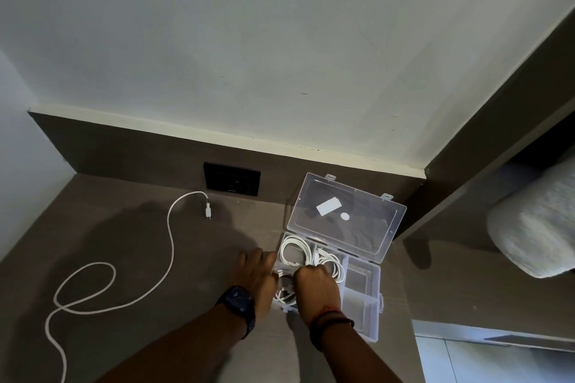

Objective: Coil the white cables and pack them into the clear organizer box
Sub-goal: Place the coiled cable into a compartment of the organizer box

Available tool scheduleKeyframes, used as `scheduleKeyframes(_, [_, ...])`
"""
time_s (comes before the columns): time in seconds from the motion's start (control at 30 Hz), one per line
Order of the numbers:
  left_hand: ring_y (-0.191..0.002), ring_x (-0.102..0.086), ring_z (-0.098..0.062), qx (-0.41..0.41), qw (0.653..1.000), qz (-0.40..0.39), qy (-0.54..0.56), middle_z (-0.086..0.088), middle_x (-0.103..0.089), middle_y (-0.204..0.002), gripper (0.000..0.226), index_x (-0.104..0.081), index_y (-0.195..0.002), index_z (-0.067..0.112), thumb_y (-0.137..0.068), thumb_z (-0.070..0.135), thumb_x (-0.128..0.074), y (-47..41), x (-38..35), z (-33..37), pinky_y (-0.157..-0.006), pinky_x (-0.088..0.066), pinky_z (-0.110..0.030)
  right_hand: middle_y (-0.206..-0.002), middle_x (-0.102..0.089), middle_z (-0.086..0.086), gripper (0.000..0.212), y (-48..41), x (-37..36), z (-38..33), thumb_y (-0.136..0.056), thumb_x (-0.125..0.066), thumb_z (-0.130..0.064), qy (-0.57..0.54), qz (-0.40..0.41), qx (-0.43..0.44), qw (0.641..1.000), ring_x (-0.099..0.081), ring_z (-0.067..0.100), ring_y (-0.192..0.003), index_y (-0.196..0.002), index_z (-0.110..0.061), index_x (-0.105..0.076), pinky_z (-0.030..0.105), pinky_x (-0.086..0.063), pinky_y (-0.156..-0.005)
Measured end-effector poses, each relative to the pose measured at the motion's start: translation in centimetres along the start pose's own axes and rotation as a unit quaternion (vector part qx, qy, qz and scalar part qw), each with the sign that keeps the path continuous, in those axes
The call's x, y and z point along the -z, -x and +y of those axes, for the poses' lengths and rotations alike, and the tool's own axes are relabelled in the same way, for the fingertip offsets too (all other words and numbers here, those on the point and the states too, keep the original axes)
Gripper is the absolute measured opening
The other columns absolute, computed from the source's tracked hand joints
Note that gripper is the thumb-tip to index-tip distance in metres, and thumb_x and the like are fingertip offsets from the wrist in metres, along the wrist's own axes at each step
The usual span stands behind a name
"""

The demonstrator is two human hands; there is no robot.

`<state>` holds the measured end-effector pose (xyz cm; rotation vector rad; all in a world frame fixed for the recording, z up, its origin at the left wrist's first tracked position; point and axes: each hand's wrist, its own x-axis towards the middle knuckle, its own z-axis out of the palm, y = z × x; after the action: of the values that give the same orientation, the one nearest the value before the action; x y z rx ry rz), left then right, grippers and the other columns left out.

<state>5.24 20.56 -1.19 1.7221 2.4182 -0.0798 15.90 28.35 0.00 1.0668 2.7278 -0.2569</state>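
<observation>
head view: box [370,295] open on desk [186,258], both hands tucking a coil [287,292] in, right hand [315,286] fisted on it, left hand [259,274] fingers bunched; loose cable [169,239] left, light, limp, springy, best taken near its plug [208,211].

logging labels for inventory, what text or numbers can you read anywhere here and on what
No text is legible anywhere.
White rectangular sticker on the open lid of the organizer box: blank or too small to read.
Round white sticker beside it: same.
Black wall panel: a faint mark, too blurred to read.
</observation>
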Motion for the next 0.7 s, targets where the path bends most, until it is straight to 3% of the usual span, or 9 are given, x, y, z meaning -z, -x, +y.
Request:
scheduleKeyframes(0.07, [-0.079, -0.061, -0.025, -0.001, 0.999, 0.032, 0.001, 0.001, -0.066, -0.091, 0.026, -0.07, -0.07, 0.021, -0.056, 0.042, -0.079, 0.5, 0.7, -0.3, -0.069, -0.054, -0.034, -0.105, -0.068, 0.016, 0.023, 0.0, -0.1, 0.3, -0.089, -0.047, -0.003, -0.037, -0.006, -0.014, 0.999, -0.059, 0.031, -0.102, -0.1, -0.007, -0.066, 0.037, -0.049, -0.086])
scheduleKeyframes(0.13, [-0.069, -0.065, -0.02, -0.02, 0.997, 0.067, 0.013, 0.005, -0.07, -0.081, 0.034, -0.071, -0.058, 0.026, -0.038, 0.048, -0.086, 0.7, 0.2, -0.5, -0.054, -0.056, -0.031, -0.104, -0.069, 0.014, 0.022, 0.0, 0.0, 0.5, -0.09, -0.047, -0.009, -0.068, -0.005, -0.032, 0.997, -0.06, 0.03, -0.101, -0.1, -0.011, -0.067, 0.035, -0.049, -0.083])
scheduleKeyframes(0.27, [-0.072, -0.068, -0.016, -0.034, 0.991, 0.119, 0.06, 0.008, -0.071, -0.085, 0.034, -0.073, -0.061, 0.03, -0.036, 0.05, -0.086, 0.8, -0.7, -1.3, -0.053, -0.056, -0.026, -0.105, -0.07, 0.012, 0.022, 0.0, 0.1, 0.8, -0.09, -0.05, -0.016, -0.092, 0.001, -0.04, 0.995, -0.061, 0.03, -0.101, -0.103, -0.015, -0.068, 0.035, -0.05, -0.085])
scheduleKeyframes(0.37, [-0.076, -0.065, -0.021, -0.065, 0.974, 0.102, 0.193, 0.002, -0.068, -0.084, 0.022, -0.075, -0.069, 0.023, -0.059, 0.042, -0.08, 0.7, -1.2, -2.6, -0.066, -0.055, -0.026, -0.098, -0.072, 0.009, 0.022, 0.1, 0.4, 0.9, -0.089, -0.053, -0.03, -0.105, 0.017, -0.037, 0.994, -0.063, 0.027, -0.096, -0.097, -0.018, -0.07, 0.034, -0.053, -0.082])
scheduleKeyframes(0.43, [-0.084, -0.06, -0.022, -0.001, 0.958, 0.093, 0.273, -0.001, -0.066, -0.087, 0.024, -0.074, -0.074, 0.02, -0.072, 0.043, -0.067, 0.7, -1.0, -3.8, -0.077, -0.05, -0.028, -0.087, -0.074, 0.004, 0.028, 0.1, 0.9, 0.9, -0.087, -0.053, -0.039, -0.123, 0.058, -0.036, 0.99, -0.065, 0.022, -0.087, -0.087, -0.019, -0.072, 0.031, -0.054, -0.077])
scheduleKeyframes(0.57, [-0.07, -0.064, -0.03, 0.106, 0.937, 0.199, 0.266, -0.01, -0.068, -0.073, 0.04, -0.071, -0.065, 0.013, -0.076, 0.046, -0.051, 0.0, -0.3, -8.3, -0.066, -0.05, -0.032, -0.073, -0.073, 0.002, 0.029, -1.3, 2.3, -0.9, -0.087, -0.053, -0.037, -0.163, 0.137, -0.028, 0.977, -0.065, 0.018, -0.067, -0.072, -0.018, -0.069, 0.028, -0.054, -0.063])
scheduleKeyframes(0.63, [-0.079, -0.064, -0.036, 0.2, 0.911, 0.233, 0.274, -0.015, -0.07, -0.082, 0.046, -0.072, -0.075, 0.012, -0.074, 0.051, -0.047, -0.4, 0.2, -11.7, -0.072, -0.053, -0.039, -0.075, -0.071, 0.005, 0.028, -3.0, 2.8, -2.8, -0.089, -0.053, -0.034, -0.195, 0.137, -0.005, 0.971, -0.064, 0.021, -0.068, -0.074, -0.016, -0.068, 0.031, -0.053, -0.064])
scheduleKeyframes(0.7, [-0.092, -0.06, -0.042, 0.306, 0.886, 0.233, 0.259, -0.02, -0.066, -0.1, 0.042, -0.069, -0.096, 0.014, -0.074, 0.049, -0.059, -0.8, 0.1, -15.3, -0.082, -0.051, -0.049, -0.077, -0.07, 0.009, 0.024, -5.3, 3.0, -5.4, -0.089, -0.055, -0.029, -0.233, 0.131, 0.018, 0.964, -0.064, 0.025, -0.07, -0.076, -0.012, -0.067, 0.035, -0.053, -0.066])
